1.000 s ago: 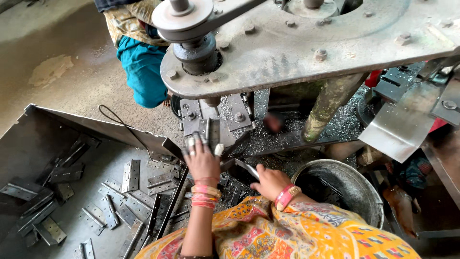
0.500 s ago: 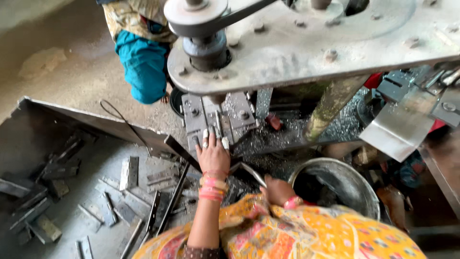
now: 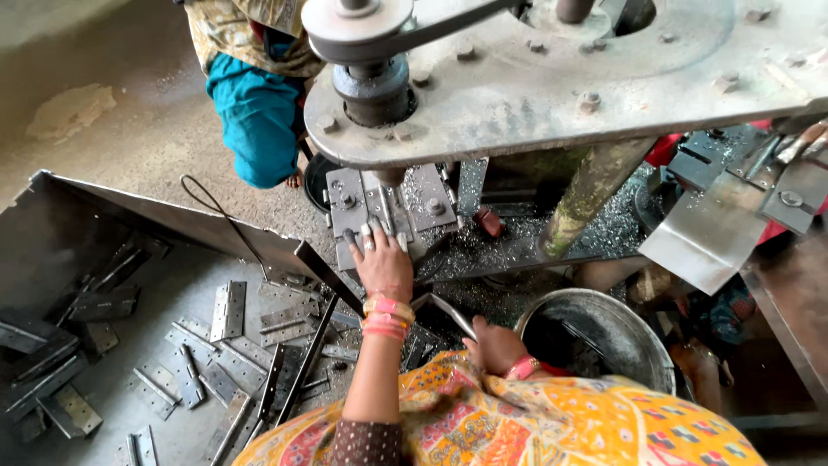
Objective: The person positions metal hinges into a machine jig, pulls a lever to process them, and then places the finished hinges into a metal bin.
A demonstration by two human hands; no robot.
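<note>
My left hand [image 3: 381,263], with pink bangles on the wrist, reaches forward, its fingers laid flat and apart on the steel die block [image 3: 431,203] under the press head [image 3: 552,78]. Whether a plate lies under the fingertips I cannot tell. My right hand [image 3: 494,343] is low, near the rim of a round metal bucket [image 3: 642,332], fingers curled around the end of a bent metal strip [image 3: 442,309]. Grey hinge plates [image 3: 228,311] lie loose in the sheet-metal tray [image 3: 78,207] left of my arm.
Another person in teal cloth [image 3: 254,112] crouches behind the press, a foot [image 3: 295,181] by the tray's far wall. Metal shavings [image 3: 483,250] cover the press bed. A steel column [image 3: 591,190] and an angled chute [image 3: 711,237] stand to the right.
My left hand has moved forward from above the tray onto the die block. My right hand has dropped back and to the right, beside the bucket.
</note>
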